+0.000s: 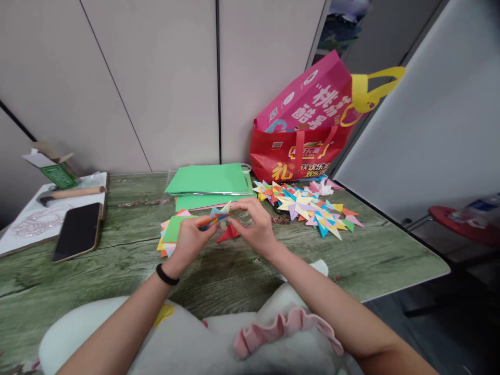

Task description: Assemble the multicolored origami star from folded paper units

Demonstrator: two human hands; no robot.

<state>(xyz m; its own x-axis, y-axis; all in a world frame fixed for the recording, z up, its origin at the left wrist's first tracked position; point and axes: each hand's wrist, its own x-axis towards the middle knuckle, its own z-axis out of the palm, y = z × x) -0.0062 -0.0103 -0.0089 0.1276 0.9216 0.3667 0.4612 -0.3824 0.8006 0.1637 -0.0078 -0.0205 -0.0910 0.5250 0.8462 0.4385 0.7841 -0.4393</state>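
1. My left hand is pinched shut on the folded paper piece, an orange, blue and cream bundle held just above the table.
2. My right hand meets it from the other side, fingertips closed on the cream tip of the same piece.
3. Right under my fingers there's a red folded scrap; I can't tell whether I'm touching it or it lies on the wood.
4. Beside my left hand is a stack of coloured squares, with green sheets behind it.
5. Off to my right, a heap of finished paper stars, and behind those a red and pink bag against the wall.
6. Far left, well apart: a dark phone and a hammer.
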